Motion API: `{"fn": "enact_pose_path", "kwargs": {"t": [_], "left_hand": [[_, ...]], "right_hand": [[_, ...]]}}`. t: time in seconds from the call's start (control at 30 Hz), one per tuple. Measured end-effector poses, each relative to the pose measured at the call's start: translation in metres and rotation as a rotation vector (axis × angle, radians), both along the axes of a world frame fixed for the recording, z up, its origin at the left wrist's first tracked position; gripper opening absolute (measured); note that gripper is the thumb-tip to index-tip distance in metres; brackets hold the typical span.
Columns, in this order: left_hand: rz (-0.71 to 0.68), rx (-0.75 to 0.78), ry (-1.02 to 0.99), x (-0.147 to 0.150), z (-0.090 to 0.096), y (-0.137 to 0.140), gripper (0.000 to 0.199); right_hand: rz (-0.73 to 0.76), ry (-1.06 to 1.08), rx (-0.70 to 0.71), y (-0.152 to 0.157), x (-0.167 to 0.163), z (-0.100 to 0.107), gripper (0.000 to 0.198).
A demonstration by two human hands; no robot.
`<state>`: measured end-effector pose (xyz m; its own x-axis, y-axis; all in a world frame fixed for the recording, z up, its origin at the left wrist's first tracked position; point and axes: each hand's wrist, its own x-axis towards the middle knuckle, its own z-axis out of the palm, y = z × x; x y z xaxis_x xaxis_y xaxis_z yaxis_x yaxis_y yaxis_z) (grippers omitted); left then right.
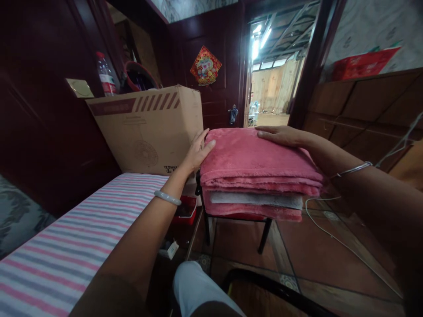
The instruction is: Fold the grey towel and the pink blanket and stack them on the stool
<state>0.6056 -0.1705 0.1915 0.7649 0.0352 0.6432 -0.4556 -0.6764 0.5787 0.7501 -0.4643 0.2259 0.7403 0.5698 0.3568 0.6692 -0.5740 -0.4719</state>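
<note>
A stack of folded pink plush blankets (254,158) lies on a chair (264,235) with dark metal legs and a red seat edge. Between the pink layers shows a folded whitish cloth (256,200). My left hand (198,152) rests at the stack's left far corner, its thumb apart from the fingers. Over the top right of the upper blanket, my right hand (280,135) lies flat with fingers stretched out. Neither hand grips the fabric visibly.
Left of me stands a bed or table with a striped cloth (89,233). On it is a large cardboard box (142,136), with a bottle (106,77) on top. A red basket (187,211) sits low beside the chair. A white cord (346,244) crosses the tiled floor.
</note>
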Motion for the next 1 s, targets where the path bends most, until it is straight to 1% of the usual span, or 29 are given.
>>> {"fn": "enact_pose_path", "kwargs": {"t": [0.07, 0.17, 0.27, 0.33, 0.4, 0.43, 0.47, 0.5, 0.53, 0.57, 0.6, 0.63, 0.67, 0.73, 0.77, 0.8, 0.87, 0.93, 1.0], "left_hand": [[0.019, -0.025, -0.016, -0.007, -0.001, 0.006, 0.061], [0.069, -0.094, -0.010, -0.021, -0.005, 0.019, 0.062], [0.124, -0.143, -0.014, -0.037, -0.016, 0.039, 0.062], [0.170, -0.133, -0.022, -0.049, -0.026, 0.055, 0.062], [0.235, -0.109, -0.012, -0.065, -0.037, 0.071, 0.062], [0.279, -0.100, 0.002, -0.075, -0.043, 0.080, 0.062], [0.329, -0.097, 0.022, -0.086, -0.050, 0.088, 0.061], [0.382, -0.098, 0.047, -0.098, -0.057, 0.097, 0.060], [0.438, -0.102, 0.076, -0.111, -0.065, 0.106, 0.058], [0.487, -0.107, 0.109, -0.125, -0.074, 0.114, 0.058], [0.535, -0.114, 0.145, -0.140, -0.083, 0.123, 0.057], [0.582, -0.117, 0.186, -0.155, -0.092, 0.132, 0.057], [0.627, -0.110, 0.230, -0.172, -0.103, 0.140, 0.058], [0.719, -0.079, 0.333, -0.207, -0.125, 0.158, 0.060], [0.747, -0.056, 0.391, -0.227, -0.137, 0.167, 0.062], [0.778, -0.033, 0.435, -0.247, -0.149, 0.175, 0.063], [0.867, 0.025, 0.503, -0.289, -0.173, 0.191, 0.062], [0.947, 0.107, 0.522, -0.330, -0.194, 0.204, 0.058], [1.043, 0.199, 0.514, -0.366, -0.210, 0.213, 0.053]], "right_hand": [[-0.037, -0.018, -0.010, 0.001, -0.005, 0.003, 0.060], [-0.065, -0.047, -0.006, 0.003, -0.010, 0.008, 0.056], [-0.029, -0.112, 0.012, 0.006, -0.017, 0.015, 0.050], [-0.002, -0.184, 0.015, 0.009, -0.029, 0.022, 0.057], [0.004, -0.269, 0.037, 0.012, -0.051, 0.029, 0.070], [0.003, -0.319, 0.078, 0.015, -0.067, 0.031, 0.073], [0.006, -0.371, 0.140, 0.018, -0.086, 0.031, 0.072], [0.021, -0.422, 0.225, 0.023, -0.108, 0.028, 0.067], [0.069, -0.471, 0.314, 0.030, -0.131, 0.022, 0.060], [0.162, -0.500, 0.375, 0.037, -0.156, 0.011, 0.052], [0.289, -0.502, 0.396, 0.047, -0.180, -0.003, 0.044], [0.445, -0.487, 0.389, 0.058, -0.203, -0.021, 0.037], [0.622, -0.427, 0.314, 0.069, -0.224, -0.043, 0.035], [0.958, -0.261, 0.074, 0.095, -0.257, -0.093, 0.033], [1.063, -0.181, -0.047, 0.108, -0.268, -0.119, 0.032], [1.097, -0.109, -0.117, 0.120, -0.276, -0.144, 0.031], [1.073, 0.039, -0.161, 0.141, -0.286, -0.189, 0.033], [1.033, 0.150, -0.127, 0.155, -0.290, -0.225, 0.034], [0.991, 0.289, -0.038, 0.162, -0.293, -0.252, 0.034]]}}
